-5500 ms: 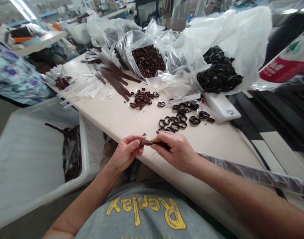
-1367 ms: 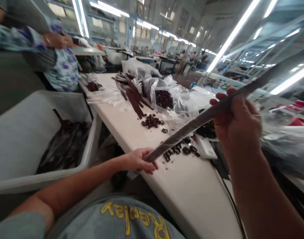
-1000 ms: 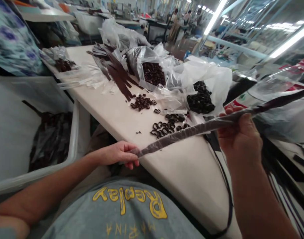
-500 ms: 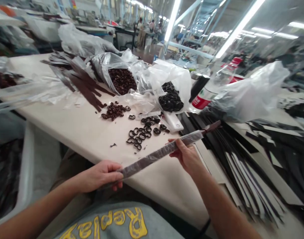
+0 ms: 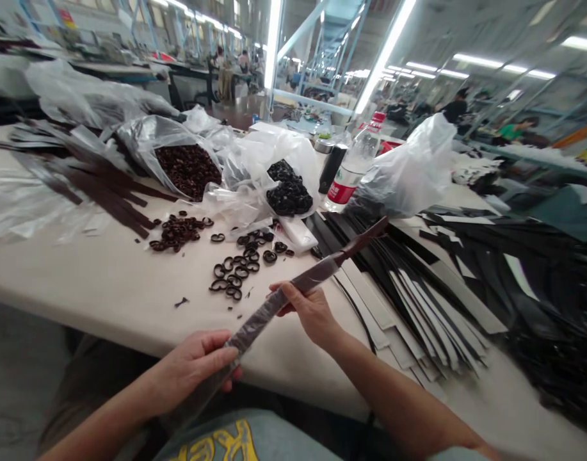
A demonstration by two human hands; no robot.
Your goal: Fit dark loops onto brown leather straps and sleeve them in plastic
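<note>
A long brown strap in clear plastic wrapping [image 5: 259,318] runs slantwise between my hands, held above the table's near edge. My left hand [image 5: 201,365] is closed around its lower part, thumb on top. Further up, my right hand [image 5: 307,310] pinches the strap between thumb and fingers. Beyond that hand the strap's dark brown end [image 5: 365,235] sticks out of the wrapping. Several black loops [image 5: 235,272] lie on the table just past my hands, with a small pile of brown loops [image 5: 180,232] to their left.
Behind the loops stand a plastic bag of brown pieces [image 5: 187,169], a bag of black pieces [image 5: 289,189] and a clear bottle [image 5: 353,169]. Black and white strips [image 5: 418,301] spread over the right side. Brown strips [image 5: 111,186] lie at left on the pale table [image 5: 144,288].
My view has swung to the right, so the table's things sit further left. The strap now slants more steeply. Both hands keep their hold on it.
</note>
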